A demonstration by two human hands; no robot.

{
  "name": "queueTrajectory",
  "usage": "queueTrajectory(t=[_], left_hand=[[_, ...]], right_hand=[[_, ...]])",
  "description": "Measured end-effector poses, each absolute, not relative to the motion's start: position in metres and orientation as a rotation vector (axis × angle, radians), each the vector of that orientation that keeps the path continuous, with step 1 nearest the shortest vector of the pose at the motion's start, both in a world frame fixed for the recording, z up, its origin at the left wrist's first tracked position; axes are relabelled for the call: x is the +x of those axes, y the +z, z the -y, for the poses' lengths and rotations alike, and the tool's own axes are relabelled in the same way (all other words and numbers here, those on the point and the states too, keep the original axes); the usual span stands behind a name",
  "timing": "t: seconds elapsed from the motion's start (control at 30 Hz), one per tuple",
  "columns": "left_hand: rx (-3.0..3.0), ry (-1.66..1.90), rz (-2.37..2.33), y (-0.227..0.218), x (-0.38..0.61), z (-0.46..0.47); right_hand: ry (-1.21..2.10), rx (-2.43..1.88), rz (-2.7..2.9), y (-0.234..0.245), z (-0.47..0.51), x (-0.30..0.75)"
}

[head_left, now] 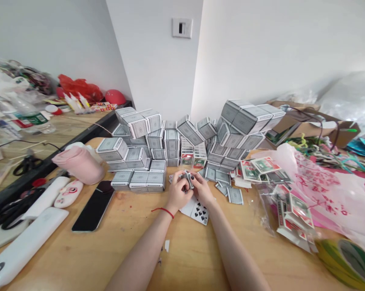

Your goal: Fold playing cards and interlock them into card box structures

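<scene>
My left hand [178,193] and my right hand [202,189] meet over the middle of the wooden table [134,242]. Both are closed together on a small folded piece of playing cards [188,178], grey patterned backs outward. A red string circles my left wrist. Under my hands lie loose face-up cards [197,210], one showing black spades. Just behind my hands rises a pile of card cubes [158,141], stacked several high against the wall corner.
A black phone [94,205], a pink roll [79,163], white cases and scissors [12,210] lie on the left. Loose cards and card packets in clear bags [291,210] and a pink printed bag [322,190] spread over the right. A cardboard box [316,125] stands behind.
</scene>
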State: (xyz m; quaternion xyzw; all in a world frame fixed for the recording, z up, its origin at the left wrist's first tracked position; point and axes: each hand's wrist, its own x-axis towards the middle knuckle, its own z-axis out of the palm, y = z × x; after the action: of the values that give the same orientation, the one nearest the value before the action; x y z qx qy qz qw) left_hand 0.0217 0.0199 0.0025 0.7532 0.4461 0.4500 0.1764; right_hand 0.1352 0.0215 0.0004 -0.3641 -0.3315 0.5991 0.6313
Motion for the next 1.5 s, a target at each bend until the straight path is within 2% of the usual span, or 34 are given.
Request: queueTrajectory(t=[0.1,0.67,1.07,1.23,1.5], left_hand=[[2.146,1.286,-1.240,0.003,0.021,-0.020],[2.143,1.249,-1.146,0.010,0.019,-0.019],[2.136,1.258,-1.106,0.007,0.019,-0.018],[1.858,1.349,-1.085,0.003,0.019,-0.020],[1.183,1.105,-1.019,0.002,0.023,-0.032]], right_hand=[[1.480,-0.791,0.748,0.002,-0.021,0.135],[1.598,-0.717,0.704,0.004,-0.018,0.136],[1.354,-0.819,0.712,-0.004,-0.021,0.134],[1.155,-0.834,0.798,-0.003,-0.022,0.135],[1.049,-0.860,0.969,-0.003,-0.021,0.134]])
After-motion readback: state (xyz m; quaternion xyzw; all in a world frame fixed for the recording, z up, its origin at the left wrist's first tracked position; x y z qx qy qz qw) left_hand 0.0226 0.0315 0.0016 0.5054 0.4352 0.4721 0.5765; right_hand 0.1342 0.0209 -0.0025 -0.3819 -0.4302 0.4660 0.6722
